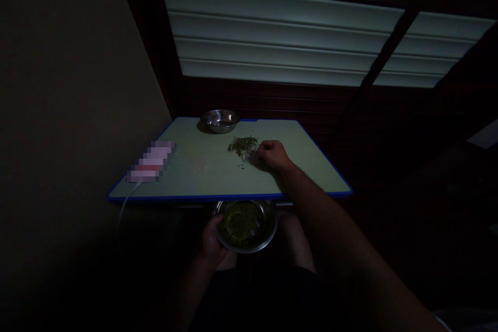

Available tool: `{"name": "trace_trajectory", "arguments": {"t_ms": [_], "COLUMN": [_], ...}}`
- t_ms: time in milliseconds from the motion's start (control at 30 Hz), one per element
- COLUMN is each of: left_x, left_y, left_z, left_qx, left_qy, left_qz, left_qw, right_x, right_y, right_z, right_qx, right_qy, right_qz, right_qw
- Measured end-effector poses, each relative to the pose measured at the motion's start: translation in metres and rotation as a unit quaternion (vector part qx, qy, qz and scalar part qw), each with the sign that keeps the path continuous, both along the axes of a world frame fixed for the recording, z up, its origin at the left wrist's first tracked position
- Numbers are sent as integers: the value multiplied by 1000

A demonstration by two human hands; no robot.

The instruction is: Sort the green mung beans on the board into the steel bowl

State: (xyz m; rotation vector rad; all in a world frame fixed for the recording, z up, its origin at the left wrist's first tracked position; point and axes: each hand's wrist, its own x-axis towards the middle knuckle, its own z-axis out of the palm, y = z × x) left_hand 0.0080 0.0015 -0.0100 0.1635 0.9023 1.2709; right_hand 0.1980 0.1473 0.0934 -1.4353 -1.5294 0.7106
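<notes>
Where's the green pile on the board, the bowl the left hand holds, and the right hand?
Green pile (241,145): head view, middle of the heap.
Held bowl (268,224): head view, bare inner wall.
Right hand (274,154): head view, back of the hand.

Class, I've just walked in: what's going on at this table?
A person's left hand grips a metal bowl holding green grains, below the near edge of the table. The right hand is beside a loose green pile, a small clear item next to it. A second bowl stands near the far edge.

Right arm (330,207) outstretched, fingers (266,148) curled
</notes>
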Motion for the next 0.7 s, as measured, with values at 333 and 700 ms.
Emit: {"name": "trace_trajectory", "arguments": {"t_ms": [333,700], "left_x": [2,1], "left_y": [0,-1], "left_z": [8,5], "left_qx": [-14,-14], "left_qy": [2,-10], "left_qz": [4,1], "left_qw": [1000,1000], "right_x": [3,3], "right_y": [4,6], "right_z": [-7,-8], "right_qx": [7,32], "right_qy": [-10,-17], "right_qz": [15,25], "right_qw": [1000,999]}}
